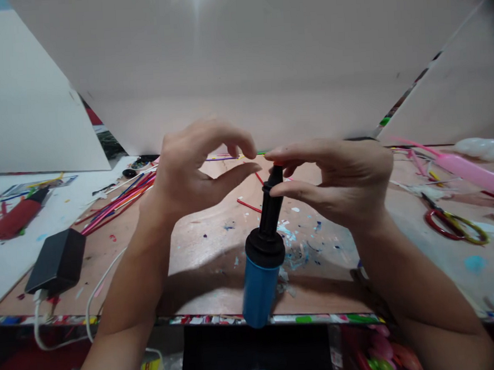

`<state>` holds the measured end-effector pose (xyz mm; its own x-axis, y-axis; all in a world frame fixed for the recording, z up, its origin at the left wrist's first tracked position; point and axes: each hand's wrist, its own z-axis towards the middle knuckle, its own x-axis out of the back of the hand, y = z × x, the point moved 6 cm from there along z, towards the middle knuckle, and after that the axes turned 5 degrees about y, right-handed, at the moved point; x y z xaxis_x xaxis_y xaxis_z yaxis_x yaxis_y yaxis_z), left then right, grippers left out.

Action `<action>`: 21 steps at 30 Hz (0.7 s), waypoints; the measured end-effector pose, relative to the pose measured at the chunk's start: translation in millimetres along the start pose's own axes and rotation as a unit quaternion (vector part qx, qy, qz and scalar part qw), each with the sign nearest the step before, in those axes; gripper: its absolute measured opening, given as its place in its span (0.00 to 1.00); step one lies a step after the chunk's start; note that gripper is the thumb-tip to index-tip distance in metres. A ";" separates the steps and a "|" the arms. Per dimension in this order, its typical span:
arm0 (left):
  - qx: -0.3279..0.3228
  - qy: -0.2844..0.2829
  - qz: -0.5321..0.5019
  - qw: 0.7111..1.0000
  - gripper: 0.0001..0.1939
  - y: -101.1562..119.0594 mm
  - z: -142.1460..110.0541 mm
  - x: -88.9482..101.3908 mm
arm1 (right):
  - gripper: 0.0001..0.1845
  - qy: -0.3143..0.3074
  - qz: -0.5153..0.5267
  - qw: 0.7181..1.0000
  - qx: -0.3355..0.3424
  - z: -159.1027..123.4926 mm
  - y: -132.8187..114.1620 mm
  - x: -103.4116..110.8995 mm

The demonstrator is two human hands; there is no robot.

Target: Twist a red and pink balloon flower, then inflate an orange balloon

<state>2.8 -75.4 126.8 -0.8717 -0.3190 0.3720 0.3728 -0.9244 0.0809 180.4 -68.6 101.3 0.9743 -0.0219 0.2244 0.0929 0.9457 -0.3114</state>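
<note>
A balloon hand pump with a blue barrel and black top stands tilted near the table's front edge, its black nozzle pointing up. My right hand has its thumb and fingers closed around the nozzle tip. A small orange-red bit shows there between the fingers, too little of it to name. To the left of the nozzle, my left hand is raised with thumb and curled fingers apart. Nothing shows between them.
Long uninflated balloons lie in a bunch at left, beside a black power adapter with a white cable. A red pump lies farther left. Scissors and a pink inflated balloon are at right. White panels stand behind.
</note>
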 end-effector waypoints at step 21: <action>0.089 0.015 -0.169 0.982 0.06 -22.5 -7.4 -23.6 | 0.06 0.040 0.030 0.998 -0.042 -3.3 18.8 -7.5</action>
<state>12.6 -48.6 109.3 -0.9630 -0.0098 0.2692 0.1091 -0.9280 0.3564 175.5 -51.8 90.7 0.9915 0.0057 0.1298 0.0471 0.9153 -0.3999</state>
